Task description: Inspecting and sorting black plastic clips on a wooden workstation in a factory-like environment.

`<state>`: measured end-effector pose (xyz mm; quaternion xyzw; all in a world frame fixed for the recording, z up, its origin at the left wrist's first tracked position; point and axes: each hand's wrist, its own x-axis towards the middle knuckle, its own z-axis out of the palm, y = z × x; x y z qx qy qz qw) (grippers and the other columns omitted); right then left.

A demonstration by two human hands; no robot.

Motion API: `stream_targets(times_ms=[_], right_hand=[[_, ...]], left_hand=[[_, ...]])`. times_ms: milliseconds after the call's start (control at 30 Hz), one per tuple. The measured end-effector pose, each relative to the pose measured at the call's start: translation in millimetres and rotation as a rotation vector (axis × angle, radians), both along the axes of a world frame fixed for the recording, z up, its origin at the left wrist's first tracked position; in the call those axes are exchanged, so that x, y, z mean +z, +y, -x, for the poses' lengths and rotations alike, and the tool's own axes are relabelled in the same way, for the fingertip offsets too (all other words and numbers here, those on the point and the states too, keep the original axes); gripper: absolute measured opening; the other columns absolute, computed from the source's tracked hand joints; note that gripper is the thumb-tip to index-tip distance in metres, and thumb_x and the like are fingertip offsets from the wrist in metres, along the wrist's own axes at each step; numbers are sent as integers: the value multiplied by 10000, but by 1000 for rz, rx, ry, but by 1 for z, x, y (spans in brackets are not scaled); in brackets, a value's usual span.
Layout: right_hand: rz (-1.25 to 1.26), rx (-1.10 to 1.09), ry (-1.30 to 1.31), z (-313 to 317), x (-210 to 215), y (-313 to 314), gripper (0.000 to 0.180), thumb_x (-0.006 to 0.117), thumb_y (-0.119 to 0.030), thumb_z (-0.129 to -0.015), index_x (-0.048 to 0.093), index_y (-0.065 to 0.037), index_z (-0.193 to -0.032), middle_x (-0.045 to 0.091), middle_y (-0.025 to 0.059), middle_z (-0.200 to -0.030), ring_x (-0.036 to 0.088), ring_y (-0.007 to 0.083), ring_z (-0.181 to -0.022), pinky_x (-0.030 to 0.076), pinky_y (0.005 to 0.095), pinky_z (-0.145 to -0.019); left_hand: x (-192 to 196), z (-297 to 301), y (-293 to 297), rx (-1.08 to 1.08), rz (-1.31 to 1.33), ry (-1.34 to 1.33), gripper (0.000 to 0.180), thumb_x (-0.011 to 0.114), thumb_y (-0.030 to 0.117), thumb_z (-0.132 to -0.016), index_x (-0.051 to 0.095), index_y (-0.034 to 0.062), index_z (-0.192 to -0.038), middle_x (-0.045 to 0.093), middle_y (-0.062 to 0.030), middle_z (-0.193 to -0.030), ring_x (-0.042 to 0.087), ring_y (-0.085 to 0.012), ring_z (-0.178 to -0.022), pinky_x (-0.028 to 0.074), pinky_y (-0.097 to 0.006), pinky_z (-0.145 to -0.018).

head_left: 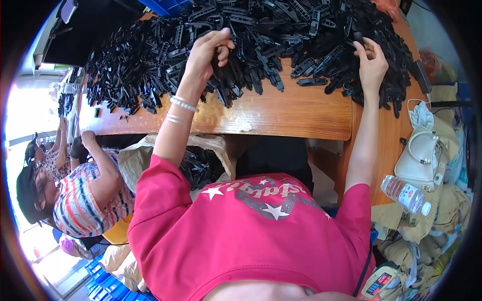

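Wood strip (296, 111) separates parts (165, 55) from table edge (296, 135)

Both arms reach fwd, hands well apart. L forearm (173, 133) slants fwd & to the R; L hand (205, 54) has fingers partly curled, tips pointing R. R forearm (364, 143) runs nearly straight fwd, R wrist (371, 91) abt in line; R hand (372, 62) has thumb & index tips close tog., other fingers bent.

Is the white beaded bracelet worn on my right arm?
No, the white beaded bracelet is on your left forearm, and your right forearm is bare.
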<state>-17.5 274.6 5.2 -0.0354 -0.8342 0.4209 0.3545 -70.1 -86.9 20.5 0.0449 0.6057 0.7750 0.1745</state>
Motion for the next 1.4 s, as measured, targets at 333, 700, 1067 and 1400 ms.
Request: stream_targets(times_ms=[333,700,1067,1400], right_hand=[[389,392,-61,-32,6,-78,228,589,46,-816,630,23,-1039,615,72,-940,612,118,-831,472,203,-749],[250,571,-45,-44,15,-127,226,692,23,-716,686,-24,-937,614,48,-862,596,118,-765,491,205,-675],[487,665,-26,-56,14,-116,382,661,52,-746,602,-18,-1117,519,61,-1046,573,107,-823,524,203,-727],[408,475,-206,-43,-5,-79,138,615,-112,-847,661,-28,-946,633,26,-810,604,89,-696,486,219,-636]], left_hand=[[-20,31,11,300,1117,667,297,673,303,-725,653,9,-761,651,-167,-737,635,-292,-689,501,-360,-645],[37,-56,51,-243,463,238,282,578,165,-875,615,-24,-1081,658,-43,-731,539,-41,-480,368,-161,-386],[31,-74,66,-256,570,565,326,656,112,-814,599,-4,-1113,616,-23,-648,580,-55,-539,401,-165,-442],[23,-73,67,-272,314,211,262,569,174,-889,613,8,-1086,590,-17,-590,522,-47,-449,343,-154,-397]])
